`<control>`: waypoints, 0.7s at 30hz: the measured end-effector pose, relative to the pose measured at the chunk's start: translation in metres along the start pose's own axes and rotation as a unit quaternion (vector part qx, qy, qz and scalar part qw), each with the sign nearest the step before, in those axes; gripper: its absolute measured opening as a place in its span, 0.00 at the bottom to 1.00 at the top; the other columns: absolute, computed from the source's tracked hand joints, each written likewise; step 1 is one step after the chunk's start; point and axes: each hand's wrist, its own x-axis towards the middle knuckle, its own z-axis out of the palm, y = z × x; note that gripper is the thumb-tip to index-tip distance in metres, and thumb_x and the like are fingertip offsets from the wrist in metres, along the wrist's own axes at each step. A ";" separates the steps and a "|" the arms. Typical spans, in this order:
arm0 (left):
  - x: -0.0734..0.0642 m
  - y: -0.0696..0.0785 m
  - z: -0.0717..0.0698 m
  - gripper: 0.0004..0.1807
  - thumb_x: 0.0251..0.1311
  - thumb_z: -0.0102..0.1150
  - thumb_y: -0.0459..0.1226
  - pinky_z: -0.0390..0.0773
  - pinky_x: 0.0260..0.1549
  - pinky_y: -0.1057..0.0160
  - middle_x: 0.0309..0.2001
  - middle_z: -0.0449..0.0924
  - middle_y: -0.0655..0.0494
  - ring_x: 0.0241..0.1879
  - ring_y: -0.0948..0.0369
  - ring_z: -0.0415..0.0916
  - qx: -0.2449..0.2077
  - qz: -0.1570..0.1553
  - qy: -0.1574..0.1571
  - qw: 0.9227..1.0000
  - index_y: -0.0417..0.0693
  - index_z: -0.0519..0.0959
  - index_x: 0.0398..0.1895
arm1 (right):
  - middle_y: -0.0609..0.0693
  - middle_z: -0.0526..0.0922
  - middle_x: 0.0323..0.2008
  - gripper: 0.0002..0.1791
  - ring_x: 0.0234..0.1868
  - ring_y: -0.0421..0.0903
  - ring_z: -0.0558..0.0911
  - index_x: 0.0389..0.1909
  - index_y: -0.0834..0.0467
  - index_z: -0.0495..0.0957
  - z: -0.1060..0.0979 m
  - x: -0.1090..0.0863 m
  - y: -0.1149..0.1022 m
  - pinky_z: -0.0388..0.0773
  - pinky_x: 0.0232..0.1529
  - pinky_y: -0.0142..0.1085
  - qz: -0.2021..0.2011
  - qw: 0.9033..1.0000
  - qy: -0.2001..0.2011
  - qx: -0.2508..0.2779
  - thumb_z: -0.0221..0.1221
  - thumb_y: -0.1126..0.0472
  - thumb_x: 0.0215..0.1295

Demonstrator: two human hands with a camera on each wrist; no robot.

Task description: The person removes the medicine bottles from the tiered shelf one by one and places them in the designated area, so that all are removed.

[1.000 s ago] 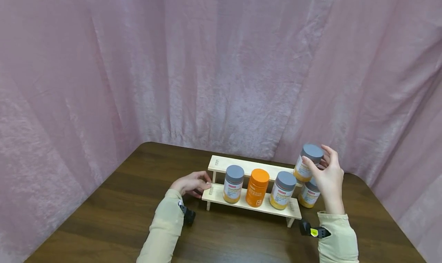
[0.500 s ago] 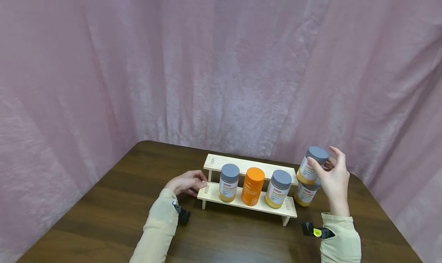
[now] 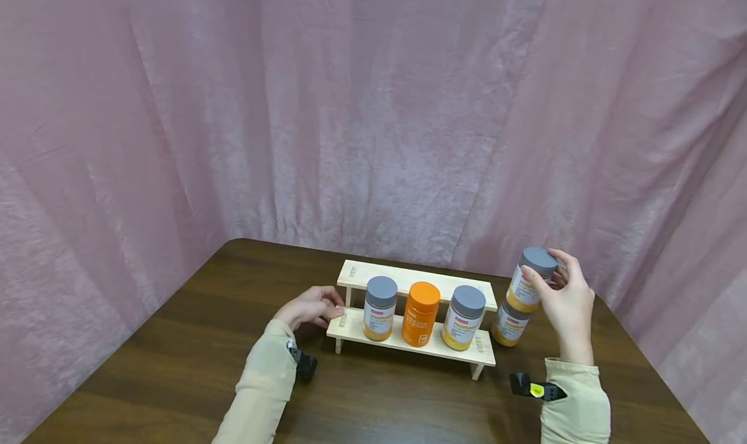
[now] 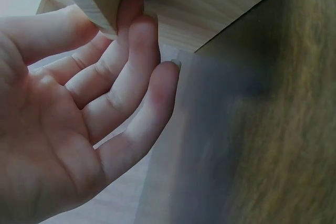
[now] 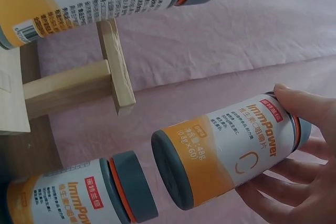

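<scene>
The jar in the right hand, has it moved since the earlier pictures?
Yes, in the head view: compared with the wooden rack, the jar has moved rightward.

A pink curtain [image 3: 408, 107] with a velvety sheen hangs in soft vertical folds across the far side, wrapping round to left and right, its creases slanting at far right; before it spreads a dark-brown wooden table [image 3: 175, 379], streaked with grain, its far left corner rounded, a dull shine toward the near side.
</scene>
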 end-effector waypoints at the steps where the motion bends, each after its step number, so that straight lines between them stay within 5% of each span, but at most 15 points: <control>1: 0.000 0.001 0.000 0.14 0.59 0.61 0.34 0.80 0.31 0.63 0.31 0.81 0.55 0.31 0.64 0.77 0.006 0.002 0.003 1.000 0.34 0.72 0.45 | 0.66 0.81 0.54 0.33 0.32 0.16 0.67 0.63 0.55 0.70 -0.001 0.000 0.001 0.65 0.35 0.12 -0.001 1.000 0.000 0.000 0.69 0.54 0.57; 10: 0.000 0.002 0.002 0.12 0.58 0.60 0.31 0.80 0.32 0.61 0.32 0.81 0.52 0.30 0.63 0.77 0.033 -0.002 0.025 0.999 0.34 0.73 0.43 | 0.65 0.80 0.54 0.35 0.29 0.15 0.66 0.64 0.56 0.68 -0.012 0.005 0.009 0.61 0.32 0.13 0.014 1.000 0.005 -0.024 0.68 0.53 0.57; 15: 0.001 0.003 0.002 0.12 0.57 0.60 0.31 0.80 0.31 0.61 0.32 0.81 0.51 0.29 0.63 0.77 0.038 0.004 0.031 0.999 0.33 0.74 0.43 | 0.65 0.77 0.59 0.37 0.45 0.45 0.83 0.67 0.57 0.64 -0.018 0.007 0.015 0.71 0.41 0.25 0.050 0.998 0.001 -0.039 0.66 0.50 0.59; 18: 0.002 0.002 0.002 0.12 0.57 0.60 0.31 0.80 0.31 0.61 0.32 0.80 0.51 0.30 0.62 0.76 0.033 -0.001 0.026 0.999 0.33 0.74 0.43 | 0.66 0.75 0.60 0.39 0.56 0.63 0.79 0.68 0.62 0.63 -0.021 0.008 0.021 0.74 0.49 0.38 0.065 0.997 0.002 -0.046 0.65 0.50 0.60; 21: 0.002 0.002 0.002 0.13 0.58 0.59 0.32 0.80 0.31 0.62 0.33 0.80 0.52 0.30 0.62 0.76 0.032 -0.003 0.018 0.999 0.34 0.74 0.44 | 0.66 0.76 0.59 0.39 0.52 0.54 0.83 0.67 0.63 0.66 -0.024 0.009 0.028 0.73 0.46 0.30 0.075 0.996 0.013 -0.052 0.66 0.49 0.59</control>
